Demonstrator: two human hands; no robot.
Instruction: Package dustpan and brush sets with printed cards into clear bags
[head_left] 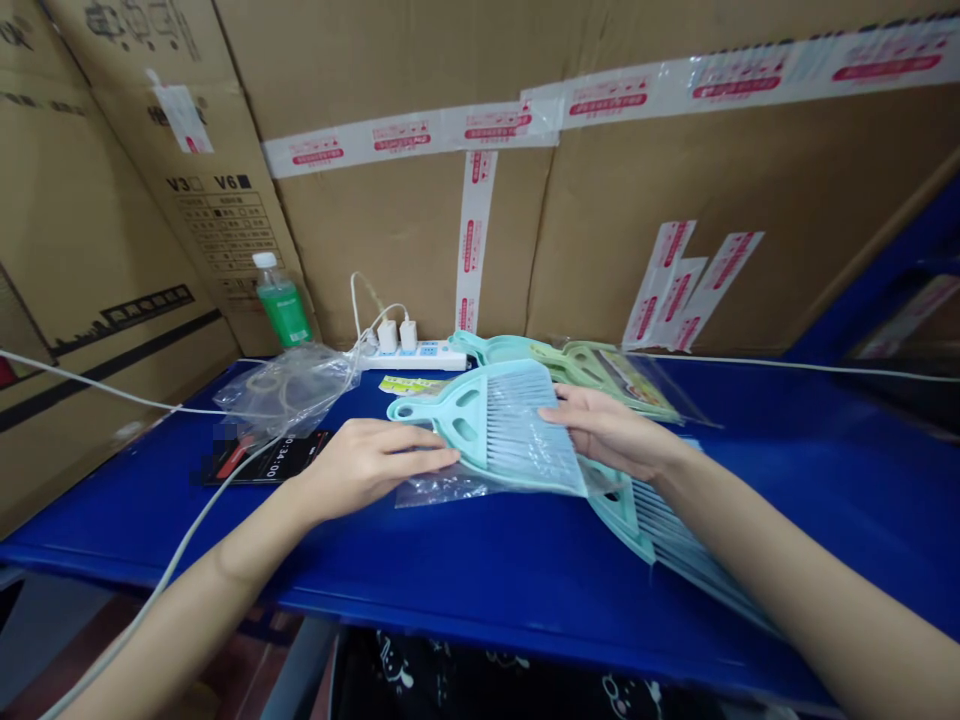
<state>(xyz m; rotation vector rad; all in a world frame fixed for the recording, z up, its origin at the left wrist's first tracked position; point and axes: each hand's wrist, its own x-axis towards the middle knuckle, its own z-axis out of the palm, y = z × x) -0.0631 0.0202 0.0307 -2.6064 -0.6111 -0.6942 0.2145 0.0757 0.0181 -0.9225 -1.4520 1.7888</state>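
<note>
A light-blue hand brush lies over a matching dustpan, with clear plastic film under and around them. My left hand grips the near edge of this set, close to the handle end. At the bristle end, my right hand is closed on the other side, thumb on top and the other fingers partly hidden beneath. The set is held slightly above the blue table. Under my right forearm lies a second light-blue brush, partly covered by the arm.
Behind the set lie a teal dustpan and a green dustpan set in clear packaging. A power strip with chargers, a crumpled plastic bag, a phone and a green bottle stand or lie leftward. Cardboard walls the back.
</note>
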